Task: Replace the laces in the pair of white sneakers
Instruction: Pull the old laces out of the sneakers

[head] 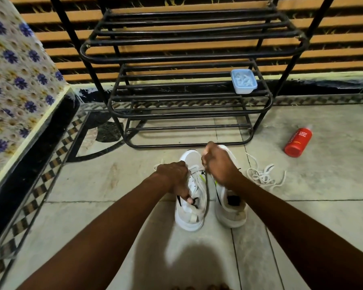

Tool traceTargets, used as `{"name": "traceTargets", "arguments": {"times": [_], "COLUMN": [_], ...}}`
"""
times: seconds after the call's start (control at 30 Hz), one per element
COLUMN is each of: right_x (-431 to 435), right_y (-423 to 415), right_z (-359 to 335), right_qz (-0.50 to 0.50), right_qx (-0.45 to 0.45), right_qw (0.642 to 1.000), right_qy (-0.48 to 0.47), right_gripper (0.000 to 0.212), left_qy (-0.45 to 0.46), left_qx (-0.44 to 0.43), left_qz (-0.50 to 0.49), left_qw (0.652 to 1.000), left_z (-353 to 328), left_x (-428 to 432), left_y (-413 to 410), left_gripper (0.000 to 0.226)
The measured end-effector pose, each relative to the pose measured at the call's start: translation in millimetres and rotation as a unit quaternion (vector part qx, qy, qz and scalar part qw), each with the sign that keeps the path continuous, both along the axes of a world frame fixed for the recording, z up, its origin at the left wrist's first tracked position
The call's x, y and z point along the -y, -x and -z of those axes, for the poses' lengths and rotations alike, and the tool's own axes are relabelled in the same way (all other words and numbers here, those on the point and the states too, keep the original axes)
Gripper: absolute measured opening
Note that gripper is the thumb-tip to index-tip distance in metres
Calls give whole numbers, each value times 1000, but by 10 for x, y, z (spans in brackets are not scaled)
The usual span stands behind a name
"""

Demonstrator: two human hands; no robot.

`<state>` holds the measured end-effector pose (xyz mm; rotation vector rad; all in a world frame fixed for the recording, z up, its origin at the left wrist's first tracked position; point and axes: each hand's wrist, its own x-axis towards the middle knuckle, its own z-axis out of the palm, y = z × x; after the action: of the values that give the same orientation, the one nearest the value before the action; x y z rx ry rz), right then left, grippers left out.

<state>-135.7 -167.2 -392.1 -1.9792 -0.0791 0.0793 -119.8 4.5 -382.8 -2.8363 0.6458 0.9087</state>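
Observation:
Two white sneakers stand side by side on the floor, toes pointing away from me. My left hand [175,177] rests on the left sneaker [190,214] with its thumb pressed at the collar, steadying it. Above the toe of the right sneaker [232,212], my right hand [217,162] grips a lace [206,193] that runs taut down to the left sneaker's eyelets. A loose pile of white laces [262,176] lies on the floor just right of the right sneaker.
A black metal shoe rack [189,114] stands right behind the sneakers, with a small light-blue tub [243,81] on its middle shelf. A red bottle [298,142] lies on the tiles at the right. A floral-covered ledge [15,97] runs along the left.

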Motion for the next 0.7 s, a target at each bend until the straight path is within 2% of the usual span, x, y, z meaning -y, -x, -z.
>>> {"name": "traceTargets", "arguments": {"times": [0.03,0.07,0.13,0.2,0.27,0.33,0.4,0.47,0.5,0.57,0.63,0.7], "right_x": [26,31,35,36,61,22,-49,-109,-113,-72,-34,-25], "right_y": [23,40,62,50,33,24,19,29,32,38,24,-8], "right_z": [36,76,119,95,72,27,2,-33,-59,-96,-135,-150], "right_qz": [-97,-166,-213,-205,-209,-230,-223,-194,-174,-136,-108,-75], "right_qx": [59,104,146,128,100,96,112,139,168,236,281,306], "right_qw": [981,942,887,881,870,819,785,774,768,756,762,807], "right_qy": [156,272,383,406,436,518,567,587,593,595,574,499], "right_gripper": [7,9,36,53,44,31,26,26,28,47,58,44], "left_qy": [0,-2,-6,-4,-1,-3,-8,-15,-17,-17,-11,-4], "left_qx": [-1,-3,-6,-6,-9,-12,-7,-3,-4,-6,-6,-7], "left_qz": [1,3,8,9,11,17,26,35,38,38,37,33], "left_qw": [1000,1000,1000,1000,1000,1000,1000,999,999,999,999,999], "left_z": [2,4,10,26,45,54,58,59,57,51,47,54], "left_x": [1,-3,-9,-30,-53,-64,-68,-70,-73,-72,-72,-78], "left_y": [5,6,13,11,12,7,-5,-12,-16,-29,-47,-59], "left_gripper": [101,103,105,105,106,108,108,108,109,109,107,106]}}
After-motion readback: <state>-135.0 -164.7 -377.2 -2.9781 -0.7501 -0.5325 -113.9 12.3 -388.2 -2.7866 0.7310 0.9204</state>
